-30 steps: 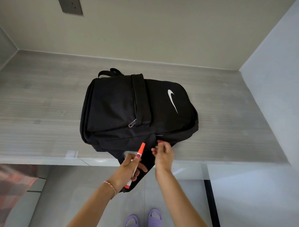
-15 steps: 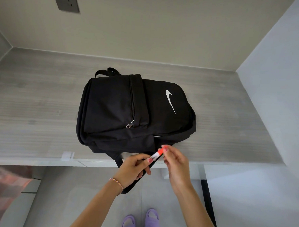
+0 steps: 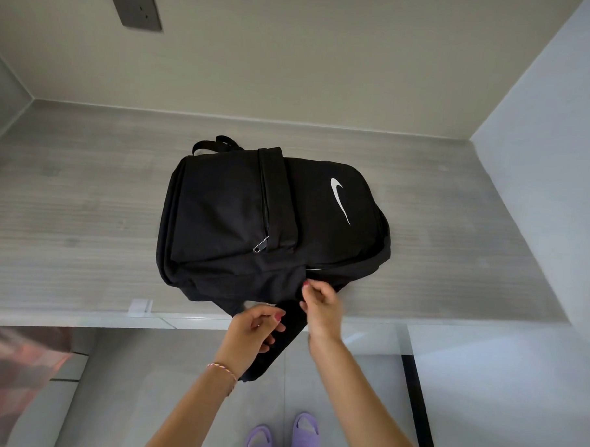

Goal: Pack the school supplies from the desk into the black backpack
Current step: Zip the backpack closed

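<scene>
The black backpack with a white swoosh lies flat on the grey desk; its front zip is closed. My right hand is at the backpack's near side, by a small opening with a pale edge. Its fingers are curled, one fingertip touching the fabric, and what they hold is hidden. My left hand is just below the desk edge, fingers curled round the black strap that hangs down. The orange marker is out of sight.
Walls close in the desk at the back and right, with a dark socket plate up on the back wall. A small clear tab sits at the desk's front edge. My purple slippers stand on the grey floor.
The orange marker, pinched between both hands half a second ago, has vanished from view. My right hand moved up to the backpack's near side. My left hand settled on the hanging strap.
</scene>
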